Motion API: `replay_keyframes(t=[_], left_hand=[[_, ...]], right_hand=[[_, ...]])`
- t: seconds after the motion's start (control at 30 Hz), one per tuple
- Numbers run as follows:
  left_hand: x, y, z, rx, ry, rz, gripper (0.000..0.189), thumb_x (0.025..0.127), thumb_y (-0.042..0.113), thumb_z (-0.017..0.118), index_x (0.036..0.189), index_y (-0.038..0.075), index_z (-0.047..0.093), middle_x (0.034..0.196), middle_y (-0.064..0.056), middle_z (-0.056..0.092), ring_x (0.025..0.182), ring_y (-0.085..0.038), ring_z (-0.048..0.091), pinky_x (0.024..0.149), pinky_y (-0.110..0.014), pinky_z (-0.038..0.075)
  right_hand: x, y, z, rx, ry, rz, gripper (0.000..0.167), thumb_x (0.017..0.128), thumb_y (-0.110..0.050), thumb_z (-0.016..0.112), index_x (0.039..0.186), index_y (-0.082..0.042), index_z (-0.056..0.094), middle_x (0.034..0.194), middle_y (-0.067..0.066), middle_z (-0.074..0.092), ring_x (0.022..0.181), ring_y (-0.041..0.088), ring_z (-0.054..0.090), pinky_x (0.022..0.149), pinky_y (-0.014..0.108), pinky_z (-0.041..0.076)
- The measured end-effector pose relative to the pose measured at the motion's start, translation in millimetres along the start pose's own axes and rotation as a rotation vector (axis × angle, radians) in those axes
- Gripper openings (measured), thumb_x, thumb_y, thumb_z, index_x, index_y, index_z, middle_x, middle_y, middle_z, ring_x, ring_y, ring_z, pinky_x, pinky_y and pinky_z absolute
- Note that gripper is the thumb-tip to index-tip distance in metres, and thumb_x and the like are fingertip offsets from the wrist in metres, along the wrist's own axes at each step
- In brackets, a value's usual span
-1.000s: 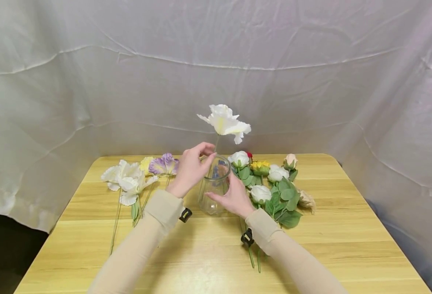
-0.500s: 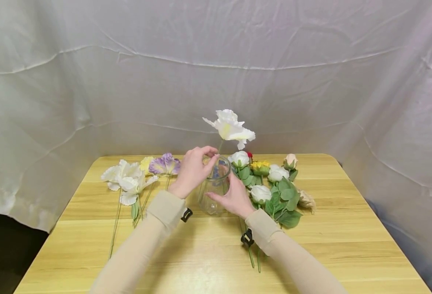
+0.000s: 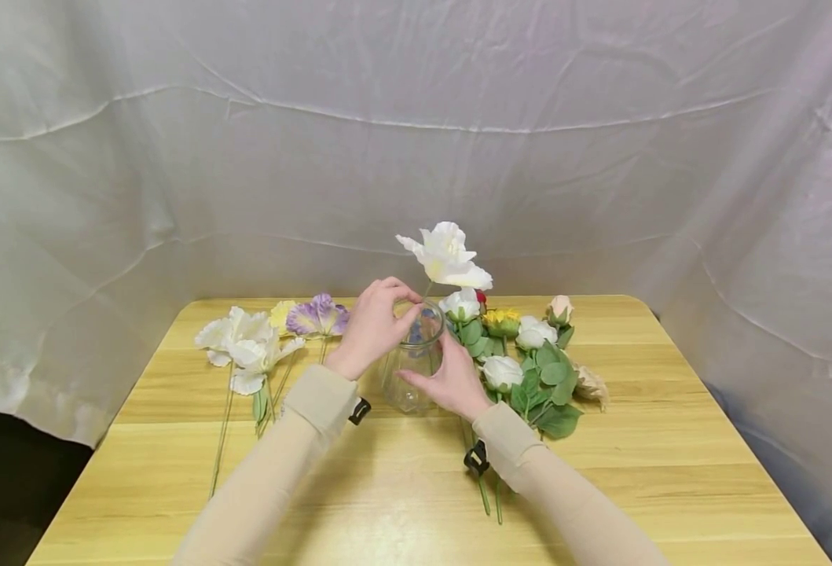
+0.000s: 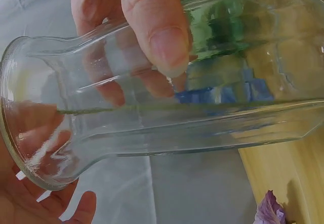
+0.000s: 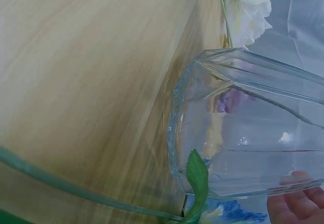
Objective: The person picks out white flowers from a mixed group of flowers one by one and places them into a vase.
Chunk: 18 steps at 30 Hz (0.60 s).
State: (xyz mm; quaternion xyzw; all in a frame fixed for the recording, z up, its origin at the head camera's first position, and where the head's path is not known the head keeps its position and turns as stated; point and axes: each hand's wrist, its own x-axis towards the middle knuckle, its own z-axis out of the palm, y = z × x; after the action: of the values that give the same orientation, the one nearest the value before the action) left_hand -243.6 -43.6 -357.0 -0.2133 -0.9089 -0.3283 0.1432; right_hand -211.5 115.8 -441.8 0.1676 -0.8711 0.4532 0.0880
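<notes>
A clear glass vase [image 3: 405,379] stands on the wooden table [image 3: 401,487]. My right hand [image 3: 451,379] grips its side; the thumb [image 4: 157,27] presses on the glass. My left hand [image 3: 372,328] is at the vase's mouth and pinches the thin stem of a white flower [image 3: 447,255]. The bloom stands just above and right of the rim. In the left wrist view the stem [image 4: 152,107] runs inside the vase [image 4: 228,82]. The vase's base [image 5: 243,133] shows in the right wrist view, resting on the wood.
White flowers [image 3: 242,342] and a purple one [image 3: 317,316] lie on the table's left. A bunch of white roses with green leaves [image 3: 536,369] lies right of the vase, its stems [image 5: 76,189] passing under my right wrist. A white sheet [image 3: 416,141] hangs behind.
The white flower has sunk lower, its stem sliding deeper into the vase. My left hand came down to the rim with it. The right hand has stayed on the vase.
</notes>
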Motion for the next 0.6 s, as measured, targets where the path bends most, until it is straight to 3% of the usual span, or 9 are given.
replay_keyframes(t=[0.33, 0.6], left_hand=[[0.0, -1.0, -0.8, -0.042, -0.019, -0.008, 0.018, 0.095, 0.026, 0.069, 0.103, 0.011, 0.077, 0.113, -0.007, 0.067, 0.108, -0.028, 0.061, 0.093, -0.043, 0.053], [-1.3, -4.4, 0.2, -0.12, -0.005, -0.044, 0.016, 0.096, 0.023, 0.069, 0.104, 0.011, 0.077, 0.111, -0.007, 0.067, 0.105, -0.027, 0.063, 0.092, -0.042, 0.054]], right_hand=[[0.5, 1.2, 0.1, 0.017, -0.011, -0.005, 0.094, 0.077, -0.031, 0.088, 0.153, -0.016, 0.035, 0.139, 0.012, 0.061, 0.127, 0.031, 0.061, 0.111, 0.047, 0.049], [-0.2, 1.1, 0.2, 0.028, -0.016, 0.011, 0.092, 0.078, -0.032, 0.088, 0.152, -0.013, 0.037, 0.136, 0.01, 0.063, 0.127, 0.029, 0.061, 0.11, 0.046, 0.05]])
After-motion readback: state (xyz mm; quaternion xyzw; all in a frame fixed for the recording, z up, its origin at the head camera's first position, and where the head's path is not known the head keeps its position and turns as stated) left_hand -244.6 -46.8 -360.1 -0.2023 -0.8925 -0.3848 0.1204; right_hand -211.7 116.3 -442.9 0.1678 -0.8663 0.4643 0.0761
